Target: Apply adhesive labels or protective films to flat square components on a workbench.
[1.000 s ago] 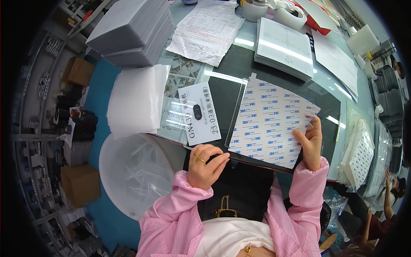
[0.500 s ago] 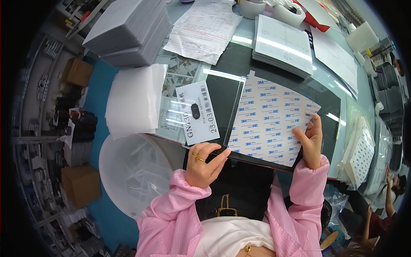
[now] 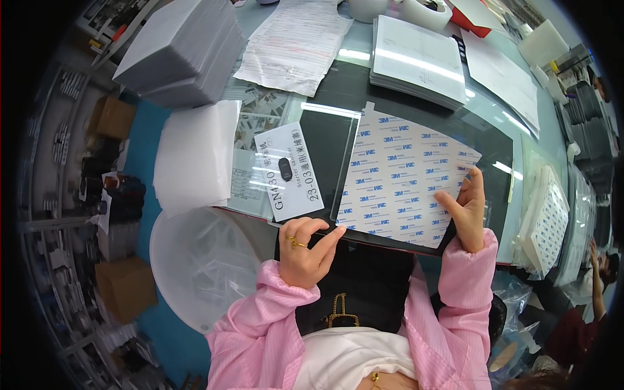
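A white adhesive sheet (image 3: 403, 182) with a blue repeating print lies on a dark board (image 3: 322, 140) near the table's front edge. At its right edge, my right hand (image 3: 469, 211) grips the sheet, thumb on top and fingers round the side. My left hand (image 3: 305, 250) is by the sheet's lower left corner. Its thumb tip is at that corner, and the index finger is bent apart from the thumb, holding nothing. Left of the sheet, a white label card (image 3: 292, 172) bears a small dark oval piece (image 3: 285, 169). A clear straight strip (image 3: 348, 166) runs along the sheet's left side.
White sheets (image 3: 195, 153) lie at the left, with a tall stack (image 3: 175, 52) behind. Another stack (image 3: 419, 58) and papers (image 3: 296, 45) are at the back. Bagged printed sheets (image 3: 545, 221) stand right. A translucent bin (image 3: 195, 273) sits below the table's left edge. Another person (image 3: 601, 276) is far right.
The whole scene has shifted slightly left and up in the view. My left index finger and thumb have spread further apart. My right hand keeps its grip on the sheet.
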`<state>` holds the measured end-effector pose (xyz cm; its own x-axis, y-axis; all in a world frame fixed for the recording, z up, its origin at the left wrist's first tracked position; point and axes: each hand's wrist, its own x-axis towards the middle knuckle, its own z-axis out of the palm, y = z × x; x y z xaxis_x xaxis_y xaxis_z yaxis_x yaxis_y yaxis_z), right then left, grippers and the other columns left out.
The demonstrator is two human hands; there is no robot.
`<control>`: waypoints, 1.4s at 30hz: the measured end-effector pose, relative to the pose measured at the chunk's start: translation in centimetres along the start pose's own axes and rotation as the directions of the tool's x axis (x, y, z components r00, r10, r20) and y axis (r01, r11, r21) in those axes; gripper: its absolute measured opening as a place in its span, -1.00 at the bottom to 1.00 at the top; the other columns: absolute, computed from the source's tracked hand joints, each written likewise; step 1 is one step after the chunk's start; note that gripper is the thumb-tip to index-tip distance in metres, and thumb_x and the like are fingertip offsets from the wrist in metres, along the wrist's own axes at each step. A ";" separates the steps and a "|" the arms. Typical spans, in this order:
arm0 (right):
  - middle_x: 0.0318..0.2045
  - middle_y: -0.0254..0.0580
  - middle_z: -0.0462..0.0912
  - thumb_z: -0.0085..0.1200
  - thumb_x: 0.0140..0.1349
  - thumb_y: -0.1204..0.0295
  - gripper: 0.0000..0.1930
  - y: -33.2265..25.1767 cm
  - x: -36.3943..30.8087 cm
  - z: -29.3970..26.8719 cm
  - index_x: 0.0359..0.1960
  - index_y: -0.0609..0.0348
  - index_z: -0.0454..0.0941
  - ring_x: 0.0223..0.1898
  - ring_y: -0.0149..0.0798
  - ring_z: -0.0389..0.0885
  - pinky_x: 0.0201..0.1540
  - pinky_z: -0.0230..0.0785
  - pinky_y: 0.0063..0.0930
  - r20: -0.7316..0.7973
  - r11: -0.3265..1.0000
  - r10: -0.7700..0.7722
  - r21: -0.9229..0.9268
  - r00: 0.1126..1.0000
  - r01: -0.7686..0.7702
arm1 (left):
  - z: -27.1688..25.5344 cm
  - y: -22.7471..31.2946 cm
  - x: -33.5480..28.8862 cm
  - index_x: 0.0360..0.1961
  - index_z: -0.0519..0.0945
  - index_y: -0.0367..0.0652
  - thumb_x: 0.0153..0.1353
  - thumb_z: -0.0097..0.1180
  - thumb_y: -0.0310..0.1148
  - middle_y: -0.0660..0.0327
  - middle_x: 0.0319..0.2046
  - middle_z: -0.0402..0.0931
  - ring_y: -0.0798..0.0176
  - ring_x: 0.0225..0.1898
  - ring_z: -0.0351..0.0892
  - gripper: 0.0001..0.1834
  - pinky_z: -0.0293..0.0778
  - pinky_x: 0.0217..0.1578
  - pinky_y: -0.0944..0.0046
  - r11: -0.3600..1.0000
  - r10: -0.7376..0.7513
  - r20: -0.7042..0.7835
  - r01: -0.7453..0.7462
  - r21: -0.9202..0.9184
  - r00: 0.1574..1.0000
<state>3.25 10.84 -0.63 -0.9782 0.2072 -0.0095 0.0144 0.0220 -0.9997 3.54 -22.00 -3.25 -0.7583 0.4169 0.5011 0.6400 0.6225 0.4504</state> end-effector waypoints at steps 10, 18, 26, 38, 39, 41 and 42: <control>-0.09 0.07 0.70 0.20 0.23 0.75 -0.39 0.1 0.0 0.2 0.26 0.21 0.20 -0.12 -0.19 0.78 -0.09 0.71 -0.42 -0.009 1.000 -0.029 -0.006 1.000 0.029 | 0.2 0.6 0.0 -0.09 0.78 0.00 0.01 0.39 -0.54 0.28 -0.14 0.51 0.14 -0.08 0.48 -0.62 0.33 0.05 0.06 1.000 -0.009 0.011 0.009 0.016 1.000; -0.09 0.05 0.69 0.21 0.23 0.74 -0.41 0.1 0.1 0.2 0.24 0.23 0.21 -0.11 -0.21 0.78 -0.08 0.70 -0.43 0.007 0.999 -0.045 -0.007 0.999 0.045 | 0.1 1.2 0.3 -0.06 0.78 0.04 0.01 0.39 -0.50 0.31 -0.12 0.50 0.15 -0.06 0.46 -0.60 0.31 0.08 0.01 0.999 -0.011 0.043 0.009 0.048 0.999; -0.09 0.02 0.68 0.25 0.24 0.72 -0.39 0.3 0.0 0.3 0.26 0.21 0.22 -0.07 -0.23 0.77 -0.06 0.69 -0.45 -0.005 0.999 -0.046 -0.010 0.999 0.046 | 0.7 3.0 1.2 -0.06 0.79 0.04 0.01 0.40 -0.52 0.31 -0.15 0.48 0.15 -0.10 0.45 -0.60 0.29 0.06 0.04 1.000 0.013 0.084 -0.013 0.000 0.996; -0.10 0.04 0.71 0.28 0.24 0.68 -0.42 0.2 -0.2 0.4 0.22 0.23 0.24 -0.11 -0.23 0.78 -0.10 0.70 -0.43 -0.025 0.995 -0.069 -0.072 0.997 0.067 | 2.1 5.2 2.2 -0.07 0.79 0.01 0.02 0.41 -0.49 0.33 -0.16 0.51 0.17 -0.07 0.45 -0.62 0.29 0.07 0.04 0.996 0.072 0.148 -0.064 -0.060 0.986; -0.10 0.04 0.72 0.29 0.24 0.68 -0.42 0.2 -0.2 0.3 0.22 0.24 0.24 -0.11 -0.23 0.78 -0.10 0.70 -0.43 -0.027 0.994 -0.067 -0.086 0.997 0.064 | 2.2 5.4 2.3 -0.07 0.79 0.01 0.02 0.41 -0.48 0.33 -0.16 0.51 0.17 -0.07 0.45 -0.62 0.29 0.07 0.04 0.996 0.083 0.151 -0.075 -0.057 0.985; -0.11 0.04 0.74 0.31 0.24 0.66 -0.43 0.3 -0.2 0.3 0.20 0.25 0.26 -0.14 -0.24 0.79 -0.11 0.69 -0.43 -0.043 0.992 -0.067 -0.106 0.997 0.062 | 2.5 5.8 2.4 -0.06 0.79 0.00 0.03 0.41 -0.47 0.33 -0.16 0.51 0.17 -0.06 0.45 -0.62 0.29 0.07 0.05 0.994 0.088 0.152 -0.077 -0.075 0.984; -0.09 0.04 0.72 0.30 0.24 0.67 -0.42 0.2 -0.3 0.2 0.22 0.24 0.24 -0.11 -0.22 0.78 -0.10 0.69 -0.42 -0.034 0.989 -0.069 -0.132 0.997 0.064 | 2.7 6.0 2.5 -0.05 0.78 0.00 0.03 0.41 -0.47 0.33 -0.16 0.51 0.16 -0.06 0.45 -0.62 0.29 0.07 0.05 0.993 0.100 0.161 -0.088 -0.079 0.982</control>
<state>3.46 10.56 -0.87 -0.9694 0.2379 0.0599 -0.0206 0.1642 -0.9862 5.16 -15.42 -1.27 -0.7005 0.5786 0.4178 0.7122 0.5287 0.4618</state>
